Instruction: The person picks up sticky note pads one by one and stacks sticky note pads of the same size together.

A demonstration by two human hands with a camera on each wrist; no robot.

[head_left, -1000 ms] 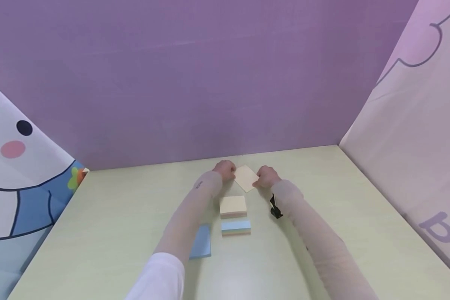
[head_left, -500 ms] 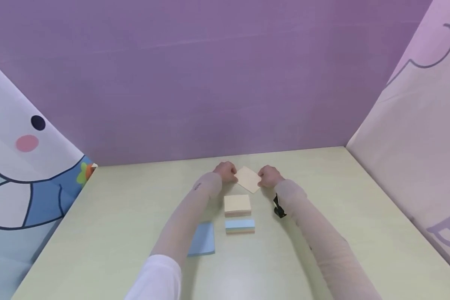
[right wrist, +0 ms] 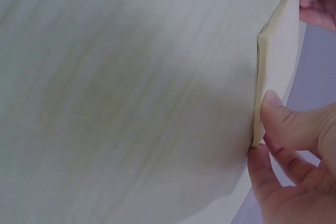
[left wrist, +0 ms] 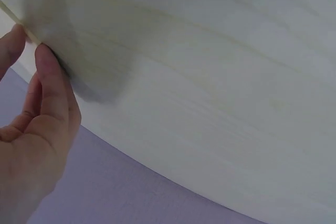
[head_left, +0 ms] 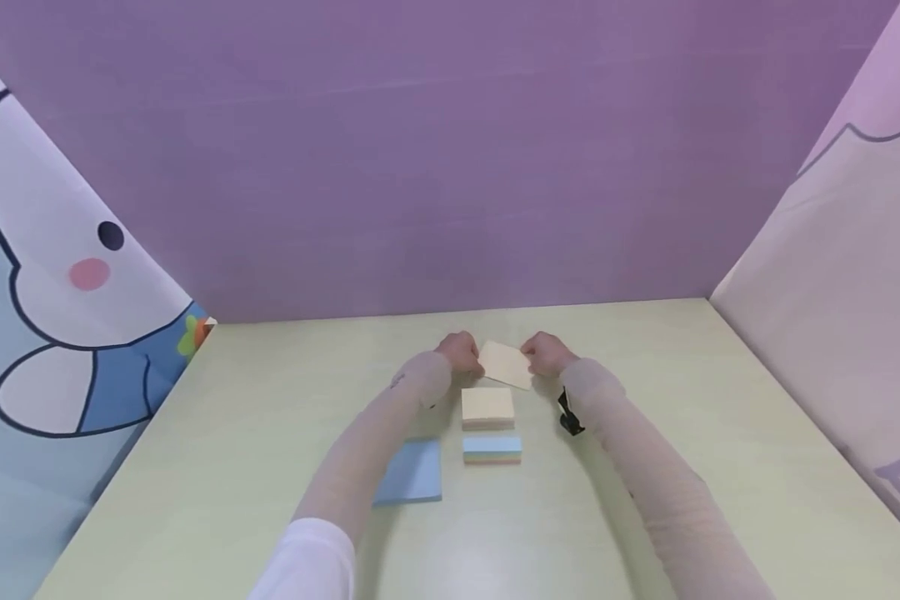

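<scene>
Between my two hands is a thin, square cream sticky note pad [head_left: 506, 364], close over the far part of the table. My left hand [head_left: 461, 354] pinches its left side; the left wrist view shows thumb and fingertips at the pad's edge. On the opposite side my right hand [right wrist: 302, 150] grips a corner, thumb on the face and fingers beneath. Just nearer than the pad lies a thicker cream stack of notes [head_left: 487, 404]. In front of that is a narrow stack with a blue top [head_left: 492, 447]. A blue pad [head_left: 417, 472] is partly covered by my left forearm.
The pale wooden table [head_left: 682, 417] ends at a purple backdrop [head_left: 450, 167]. A printed cartoon sheet [head_left: 52, 333] hangs at the left, and a pale printed sheet [head_left: 855, 333] stands on the right. A black strap [head_left: 570, 418] hangs below my right wrist.
The held cream pad has turned so that its edges lie straighter to the table, both hands keeping hold of it. The head view has shifted left, so things appear further right.
</scene>
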